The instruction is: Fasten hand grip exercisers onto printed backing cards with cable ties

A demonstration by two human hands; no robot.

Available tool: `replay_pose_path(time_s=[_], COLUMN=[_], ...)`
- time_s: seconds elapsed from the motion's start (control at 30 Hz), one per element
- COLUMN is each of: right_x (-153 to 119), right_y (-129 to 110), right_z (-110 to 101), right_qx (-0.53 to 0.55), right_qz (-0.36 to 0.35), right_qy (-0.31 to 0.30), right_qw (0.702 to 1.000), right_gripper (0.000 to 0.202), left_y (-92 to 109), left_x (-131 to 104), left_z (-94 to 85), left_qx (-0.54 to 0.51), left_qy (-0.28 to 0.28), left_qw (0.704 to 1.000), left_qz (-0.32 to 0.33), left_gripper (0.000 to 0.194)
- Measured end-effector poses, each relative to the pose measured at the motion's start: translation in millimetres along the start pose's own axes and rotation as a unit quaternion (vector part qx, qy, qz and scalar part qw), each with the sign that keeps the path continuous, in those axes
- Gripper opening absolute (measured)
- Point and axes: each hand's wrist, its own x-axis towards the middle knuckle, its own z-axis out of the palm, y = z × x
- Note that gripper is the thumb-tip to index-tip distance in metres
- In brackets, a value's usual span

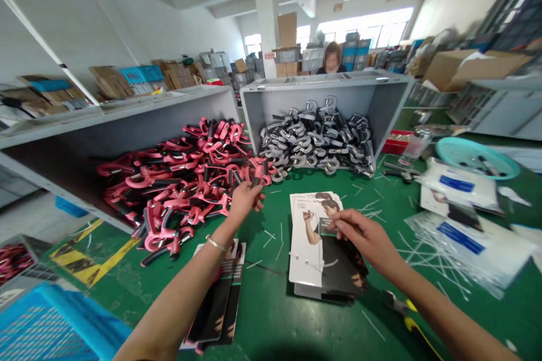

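My left hand (247, 201) reaches to the near edge of a heap of red hand grippers (203, 166). Its fingers curl around the dark handle of a hand gripper (255, 182). Over a stack of printed backing cards (307, 242) is my right hand (358, 232), thumb and forefinger pressed together at the top card's right side. Whatever those fingertips pinch is too small to make out. Beneath my left forearm lie black cards (228, 293) with red parts showing at their edges.
A grey crate (392, 118) holds grey hand grippers (313, 138); another crate (127, 110) holds red ones. White plastic ties (436, 262), cutting pliers (400, 304), plastic bags (474, 237) and a turquoise tray (457, 152) are on the right. A blue basket (55, 321) stands front left. A person (332, 59) is behind the crates.
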Motion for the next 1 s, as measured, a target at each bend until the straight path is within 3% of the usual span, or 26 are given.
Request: replay_pose_path(time_s=[0.07, 0.17, 0.2, 0.27, 0.3, 0.37, 0.47, 0.57, 0.77, 0.83, 0.9, 0.93, 1.0], right_x=[10, 20, 21, 16, 12, 4, -1, 4, 9, 8, 7, 5, -2], right_y=[-16, -44, -52, -61, -62, -58, -44, -29, -22, -20, -18, -16, -15], right_z=[8, 22, 24, 21, 17, 6, -9, -12, -2, -2, -7, -10, -18], right_qx=[0.08, 0.125, 0.129, 0.167, 0.203, 0.279, 0.347, 0.384, 0.392, 0.368, 0.281, 0.204, -0.001], right_qz=[0.026, 0.044, 0.055, 0.085, 0.105, 0.138, 0.153, 0.171, 0.201, 0.215, 0.229, 0.227, 0.188], right_qy=[0.0, -0.026, -0.015, 0.014, 0.012, -0.036, -0.08, -0.077, -0.158, -0.178, -0.2, -0.191, -0.108], right_qw=[0.996, 0.991, 0.99, 0.982, 0.973, 0.949, 0.922, 0.904, 0.884, 0.887, 0.91, 0.933, 0.976], right_gripper=[0.034, 0.042, 0.04, 0.035, 0.035, 0.04, 0.042, 0.04, 0.047, 0.048, 0.052, 0.053, 0.05], left_y=[16, 49, 60, 76, 81, 83, 73, 57, 27, 18, 9, 5, 0], left_x=[-41, -108, -127, -150, -154, -146, -116, -88, -63, -60, -61, -64, -71], left_z=[9.0, 28.3, 32.4, 32.5, 28.7, 17.9, 7.7, 10.5, 19.0, 23.4, 29.9, 33.3, 38.0], left_qx=[0.012, 0.127, 0.145, 0.129, 0.108, 0.083, 0.122, 0.14, 0.072, 0.059, 0.077, 0.094, 0.123], left_qy=[0.001, 0.008, -0.024, -0.15, -0.191, -0.178, -0.065, -0.092, -0.149, -0.157, -0.155, -0.154, -0.158], left_qw=[0.999, 0.974, 0.965, 0.939, 0.925, 0.912, 0.915, 0.909, 0.927, 0.933, 0.93, 0.925, 0.918], left_qz=[0.044, 0.185, 0.215, 0.281, 0.312, 0.36, 0.378, 0.382, 0.336, 0.319, 0.325, 0.333, 0.343], left_gripper=[0.028, 0.033, 0.042, 0.061, 0.059, 0.045, 0.037, 0.039, 0.041, 0.037, 0.031, 0.028, 0.027])
